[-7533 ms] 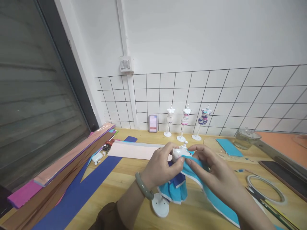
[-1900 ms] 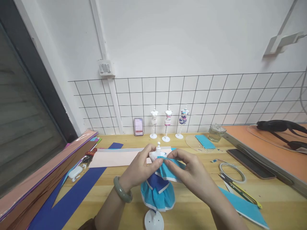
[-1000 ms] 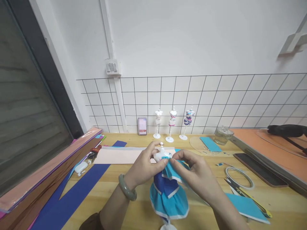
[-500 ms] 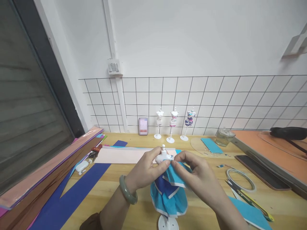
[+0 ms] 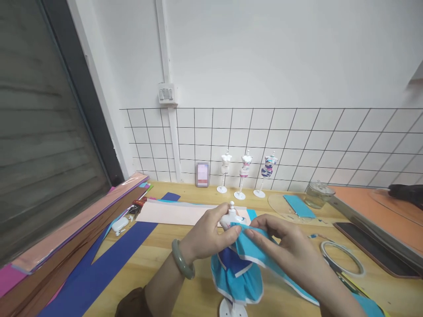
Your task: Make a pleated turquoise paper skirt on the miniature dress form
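Left hand (image 5: 211, 234): grips your smooth white dress form (image 5: 231, 219), thumb on the blue strip (image 5: 256, 249).
Right hand (image 5: 291, 246): you pinch that strip (flat, white-edged).
Dress form: over the wooden counter (image 5: 198, 293), in a puffy skirt (image 5: 235, 280).

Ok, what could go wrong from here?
The light-blue strip might slip if the left hand loosens: its thumb seems to pin it to the dress form. The strip's trailing end seems to reach the yellow-edged tool and could snag. A tug by the right hand may tip the form on its round base.
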{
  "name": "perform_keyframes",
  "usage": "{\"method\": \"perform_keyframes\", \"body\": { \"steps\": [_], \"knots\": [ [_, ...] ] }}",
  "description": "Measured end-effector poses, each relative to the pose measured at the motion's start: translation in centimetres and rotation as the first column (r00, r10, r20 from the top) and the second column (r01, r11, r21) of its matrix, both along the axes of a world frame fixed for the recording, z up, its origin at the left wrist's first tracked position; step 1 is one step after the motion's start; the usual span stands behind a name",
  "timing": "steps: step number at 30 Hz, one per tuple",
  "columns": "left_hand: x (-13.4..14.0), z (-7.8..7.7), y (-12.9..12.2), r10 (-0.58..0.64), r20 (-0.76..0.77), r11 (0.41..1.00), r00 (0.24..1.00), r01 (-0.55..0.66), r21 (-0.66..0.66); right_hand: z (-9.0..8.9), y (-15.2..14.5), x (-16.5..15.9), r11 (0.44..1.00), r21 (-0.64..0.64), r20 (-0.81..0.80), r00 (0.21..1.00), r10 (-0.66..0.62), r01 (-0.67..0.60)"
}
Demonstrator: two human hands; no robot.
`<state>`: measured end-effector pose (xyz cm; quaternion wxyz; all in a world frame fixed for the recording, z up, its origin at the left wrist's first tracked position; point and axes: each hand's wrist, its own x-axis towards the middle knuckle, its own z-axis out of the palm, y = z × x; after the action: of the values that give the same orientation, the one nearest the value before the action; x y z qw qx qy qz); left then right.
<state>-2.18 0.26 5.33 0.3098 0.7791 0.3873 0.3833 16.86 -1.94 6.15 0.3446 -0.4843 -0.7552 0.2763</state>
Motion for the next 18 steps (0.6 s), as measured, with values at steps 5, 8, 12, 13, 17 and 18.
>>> {"method": "perform_keyframes", "body": {
  "steps": [5, 8, 12, 13, 17, 18],
  "knots": [
    [0.01, 0.04, -0.17, 0.005, -0.010, 1.000, 1.000, -0.005, -0.006, 0.48, -0.47, -0.07, 0.997, -0.047, -0.017, 0.998, 0.065, -0.066],
    [0.05, 0.09, -0.15, 0.010, -0.013, 1.000, 1.000, -0.010, -0.007, 0.66, -0.65, -0.03, 0.988, -0.059, -0.062, 0.988, 0.138, -0.142],
    [0.06, 0.16, -0.14, 0.003, -0.021, 1.000, 1.000, -0.003, 0.010, 0.50, -0.69, 0.14, 0.986, -0.046, -0.082, 0.984, 0.159, -0.163],
    [0.05, 0.17, -0.16, -0.005, -0.023, 1.000, 1.000, 0.006, 0.017, 0.43, -0.70, 0.18, 0.988, -0.048, -0.091, 0.985, 0.144, -0.149],
    [-0.02, 0.18, -0.28, -0.044, -0.036, 0.998, 0.998, 0.046, 0.039, 0.40, -0.73, 0.15, 0.994, -0.078, -0.111, 0.991, 0.070, -0.078],
    [-0.04, 0.20, -0.30, -0.048, -0.036, 0.998, 0.998, 0.050, 0.040, 0.46, -0.72, 0.12, 0.994, -0.079, -0.104, 0.993, 0.062, -0.070]
  ]
}}
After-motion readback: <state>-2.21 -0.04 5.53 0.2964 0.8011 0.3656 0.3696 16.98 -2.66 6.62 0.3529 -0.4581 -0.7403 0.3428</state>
